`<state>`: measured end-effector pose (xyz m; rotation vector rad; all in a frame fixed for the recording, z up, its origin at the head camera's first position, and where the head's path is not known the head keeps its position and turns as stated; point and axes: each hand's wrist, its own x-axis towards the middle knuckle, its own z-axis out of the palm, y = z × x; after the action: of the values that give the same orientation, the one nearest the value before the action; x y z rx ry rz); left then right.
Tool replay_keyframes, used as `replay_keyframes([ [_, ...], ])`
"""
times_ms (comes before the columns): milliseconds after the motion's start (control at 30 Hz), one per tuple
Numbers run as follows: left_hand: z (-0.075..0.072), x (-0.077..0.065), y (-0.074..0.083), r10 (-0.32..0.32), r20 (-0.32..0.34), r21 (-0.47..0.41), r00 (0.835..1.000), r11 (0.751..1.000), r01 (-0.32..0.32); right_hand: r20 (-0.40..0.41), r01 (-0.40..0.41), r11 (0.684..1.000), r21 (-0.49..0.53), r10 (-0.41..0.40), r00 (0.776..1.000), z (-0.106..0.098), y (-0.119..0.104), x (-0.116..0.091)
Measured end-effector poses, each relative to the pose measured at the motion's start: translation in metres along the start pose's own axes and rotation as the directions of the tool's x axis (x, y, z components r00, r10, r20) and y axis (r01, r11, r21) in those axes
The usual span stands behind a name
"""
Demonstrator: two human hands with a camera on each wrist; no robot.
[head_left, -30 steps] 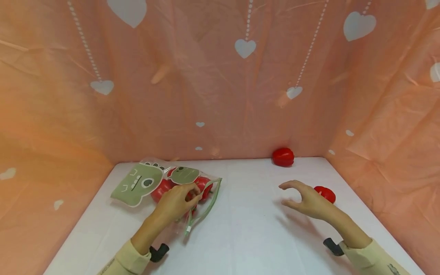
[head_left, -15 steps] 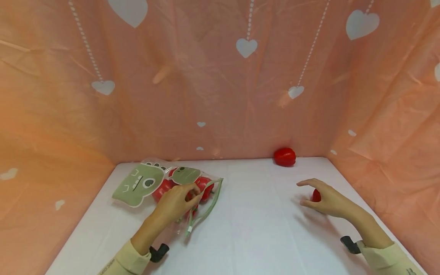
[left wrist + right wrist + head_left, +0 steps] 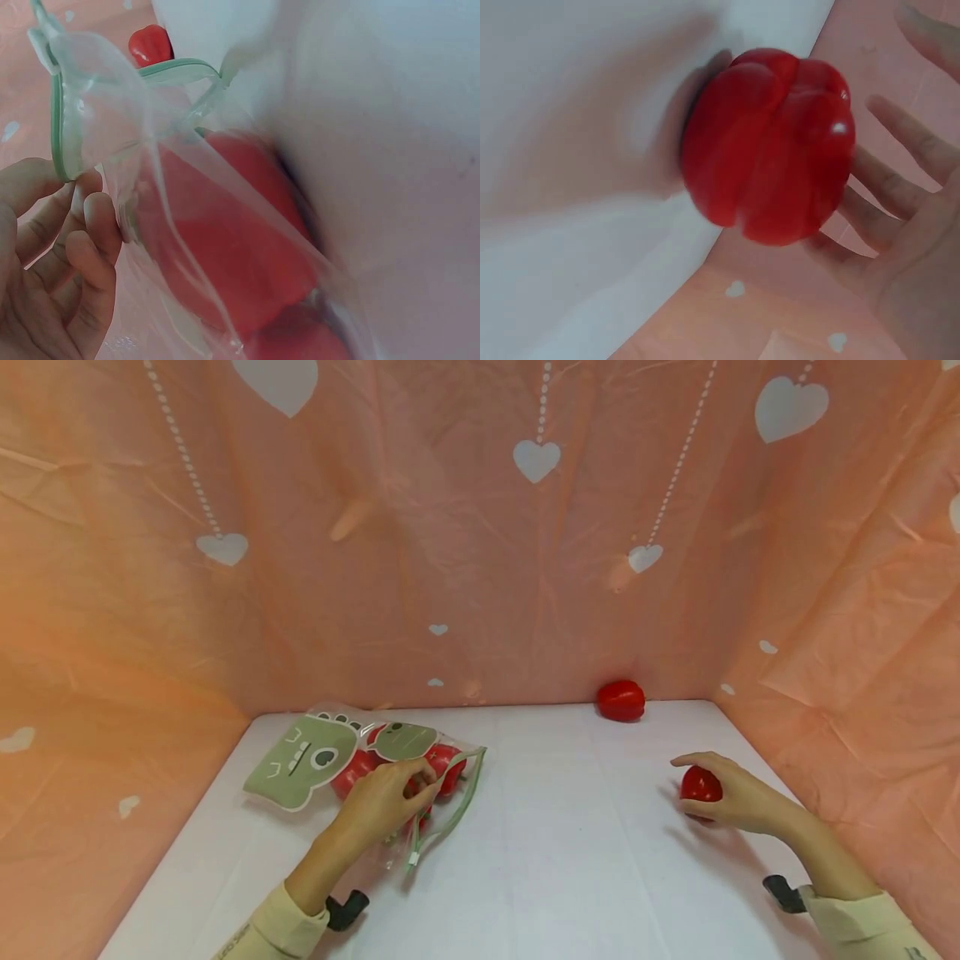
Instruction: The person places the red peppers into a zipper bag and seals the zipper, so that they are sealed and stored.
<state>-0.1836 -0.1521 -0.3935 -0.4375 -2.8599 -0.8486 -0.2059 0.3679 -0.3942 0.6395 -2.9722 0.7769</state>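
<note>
Left arm [image 3: 330, 857]: one, forearm slanting forward and inward. Left grip [image 3: 384, 797]: bare hand, knuckles uppermost, thumb and forefinger pinching, remaining fingers curled. Right arm [image 3: 832, 857]: one, forearm likewise slanting inward. Right grip [image 3: 741, 797]: bare hand, thumb and fingers well apart, fingers fanned, gently bent.

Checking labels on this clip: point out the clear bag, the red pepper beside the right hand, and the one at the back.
Clear bag [image 3: 303, 777]: head view, green monster print.
Near red pepper [image 3: 769, 154]: right wrist view, middle of its lobed body.
Far red pepper [image 3: 621, 701]: head view, middle of its side.
</note>
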Motion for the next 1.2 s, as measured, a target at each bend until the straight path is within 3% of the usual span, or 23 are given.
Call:
replay_keyframes([
  [400, -0.001, -0.002, 0.000, 0.014, -0.009, 0.004, 1.000, 1.000, -0.014, 0.018, -0.063, 0.998, 0.020, 0.063, 0.998, -0.005, 0.011, -0.007],
  [767, 0.000, -0.003, -0.001, 0.010, 0.003, -0.003, 1.000, 1.000, -0.010, 0.086, -0.164, 0.986, -0.005, 0.164, 0.983, -0.007, 0.013, -0.006],
  [1200, 0.000, -0.001, -0.001, 0.006, 0.000, -0.010, 1.000, 1.000, -0.006, 0.123, -0.125, 0.992, -0.003, 0.125, 0.985, -0.013, 0.017, -0.015],
])
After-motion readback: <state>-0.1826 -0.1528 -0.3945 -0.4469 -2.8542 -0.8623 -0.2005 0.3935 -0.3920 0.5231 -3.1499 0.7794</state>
